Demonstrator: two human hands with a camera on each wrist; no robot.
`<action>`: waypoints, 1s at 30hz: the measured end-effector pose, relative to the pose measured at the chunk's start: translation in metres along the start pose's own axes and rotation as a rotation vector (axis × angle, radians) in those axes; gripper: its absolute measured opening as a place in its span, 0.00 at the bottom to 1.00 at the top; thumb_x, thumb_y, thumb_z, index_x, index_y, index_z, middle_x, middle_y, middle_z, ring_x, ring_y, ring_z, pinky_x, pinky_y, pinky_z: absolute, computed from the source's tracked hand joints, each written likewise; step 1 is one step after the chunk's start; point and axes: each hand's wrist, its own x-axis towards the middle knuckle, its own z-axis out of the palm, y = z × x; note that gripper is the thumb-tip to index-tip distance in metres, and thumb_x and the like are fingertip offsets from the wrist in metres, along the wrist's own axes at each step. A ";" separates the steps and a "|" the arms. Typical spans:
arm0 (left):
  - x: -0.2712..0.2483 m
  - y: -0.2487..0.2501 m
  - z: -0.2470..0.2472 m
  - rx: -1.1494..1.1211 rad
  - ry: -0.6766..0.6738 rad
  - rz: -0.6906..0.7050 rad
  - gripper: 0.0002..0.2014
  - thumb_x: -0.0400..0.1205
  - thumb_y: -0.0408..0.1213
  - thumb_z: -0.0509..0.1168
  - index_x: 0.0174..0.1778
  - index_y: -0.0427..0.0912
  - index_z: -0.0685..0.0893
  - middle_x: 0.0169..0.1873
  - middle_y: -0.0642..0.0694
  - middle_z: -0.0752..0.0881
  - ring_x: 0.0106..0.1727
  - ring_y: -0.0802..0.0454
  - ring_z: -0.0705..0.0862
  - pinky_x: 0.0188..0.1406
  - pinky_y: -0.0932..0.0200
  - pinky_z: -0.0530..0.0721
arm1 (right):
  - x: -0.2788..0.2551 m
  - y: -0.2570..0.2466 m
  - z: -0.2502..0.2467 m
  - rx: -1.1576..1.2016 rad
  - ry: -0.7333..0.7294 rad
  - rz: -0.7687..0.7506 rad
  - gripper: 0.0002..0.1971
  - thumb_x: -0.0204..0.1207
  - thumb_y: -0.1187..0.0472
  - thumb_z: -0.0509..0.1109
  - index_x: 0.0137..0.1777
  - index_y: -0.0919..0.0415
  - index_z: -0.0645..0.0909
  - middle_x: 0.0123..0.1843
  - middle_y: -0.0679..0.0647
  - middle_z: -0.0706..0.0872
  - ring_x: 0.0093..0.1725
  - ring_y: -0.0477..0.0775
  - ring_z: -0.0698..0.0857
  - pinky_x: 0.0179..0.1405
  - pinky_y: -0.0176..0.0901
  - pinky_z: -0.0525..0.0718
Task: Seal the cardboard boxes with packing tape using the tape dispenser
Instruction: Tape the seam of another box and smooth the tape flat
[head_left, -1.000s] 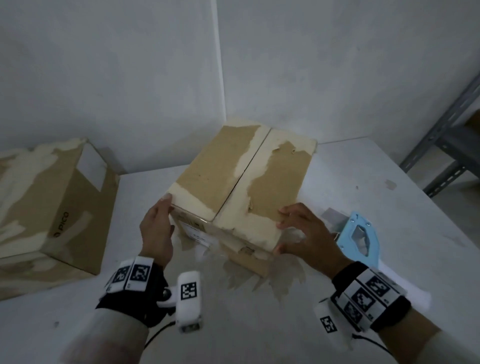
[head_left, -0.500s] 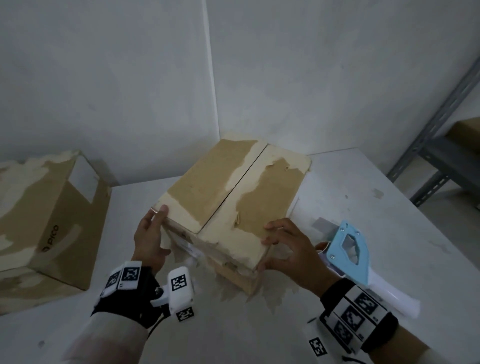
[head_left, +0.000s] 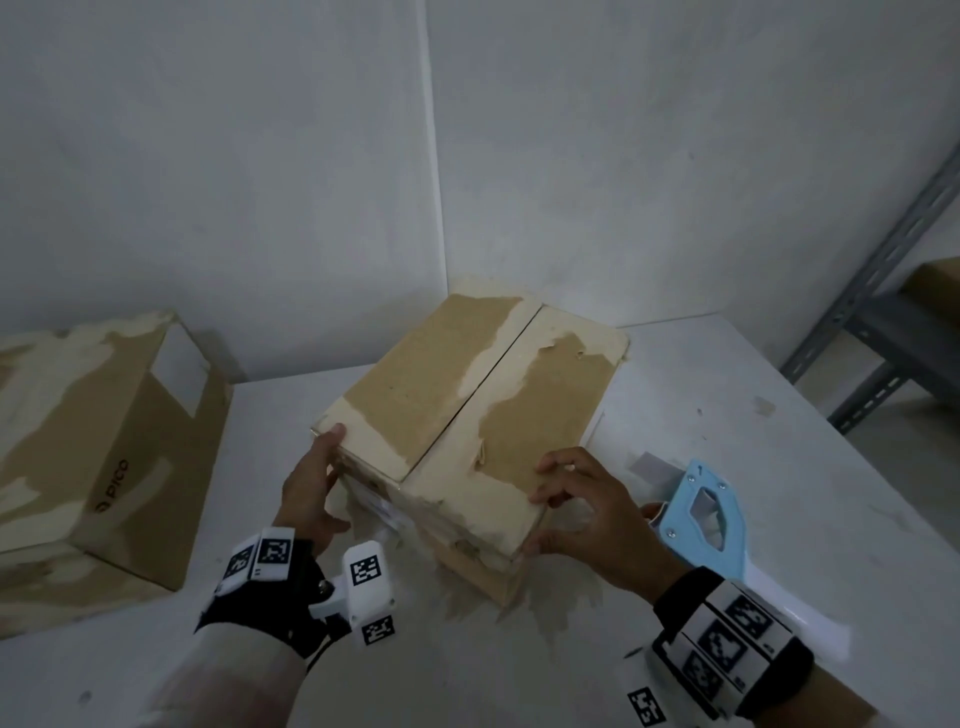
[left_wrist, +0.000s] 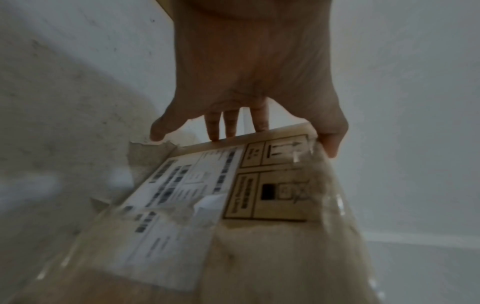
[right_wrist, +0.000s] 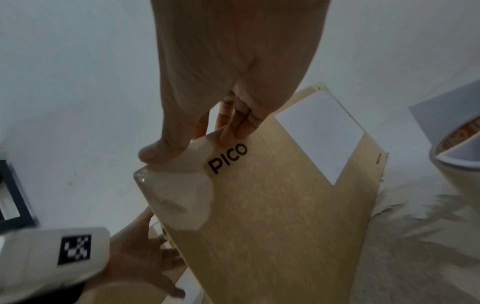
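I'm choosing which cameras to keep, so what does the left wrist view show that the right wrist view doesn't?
Only the left wrist view shows the white shipping label and the printed handling symbols on the box's end face, with the left hand reaching to its top edge. Only the right wrist view shows the PICO logo on the side face, a white sticker, and the right hand gripping the near corner. Both show the same cardboard box held against pale walls.

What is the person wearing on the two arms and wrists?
Both wrists carry black bands with white blocks printed with black square codes. The left hand has a white camera pod and thin black cable beside it. The right hand is bare. Both sleeves are pale.
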 end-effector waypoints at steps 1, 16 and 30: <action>0.001 -0.001 -0.001 0.009 -0.008 -0.007 0.28 0.76 0.55 0.64 0.72 0.51 0.72 0.71 0.49 0.74 0.74 0.46 0.69 0.69 0.24 0.61 | 0.001 -0.001 -0.001 0.032 -0.011 0.014 0.23 0.49 0.35 0.77 0.40 0.45 0.81 0.55 0.44 0.79 0.47 0.38 0.80 0.45 0.25 0.79; -0.009 -0.004 -0.007 0.204 0.316 0.562 0.19 0.77 0.42 0.68 0.63 0.38 0.79 0.60 0.41 0.83 0.59 0.49 0.80 0.59 0.54 0.78 | 0.050 0.022 -0.052 -0.230 0.153 0.400 0.28 0.74 0.52 0.69 0.72 0.55 0.66 0.81 0.51 0.57 0.79 0.50 0.59 0.70 0.41 0.60; 0.010 0.000 -0.005 0.243 0.315 0.583 0.14 0.80 0.39 0.64 0.60 0.38 0.84 0.58 0.41 0.85 0.61 0.46 0.82 0.62 0.55 0.77 | 0.051 0.029 -0.042 -0.150 0.197 0.386 0.28 0.72 0.52 0.70 0.70 0.55 0.68 0.81 0.51 0.57 0.78 0.54 0.62 0.75 0.56 0.67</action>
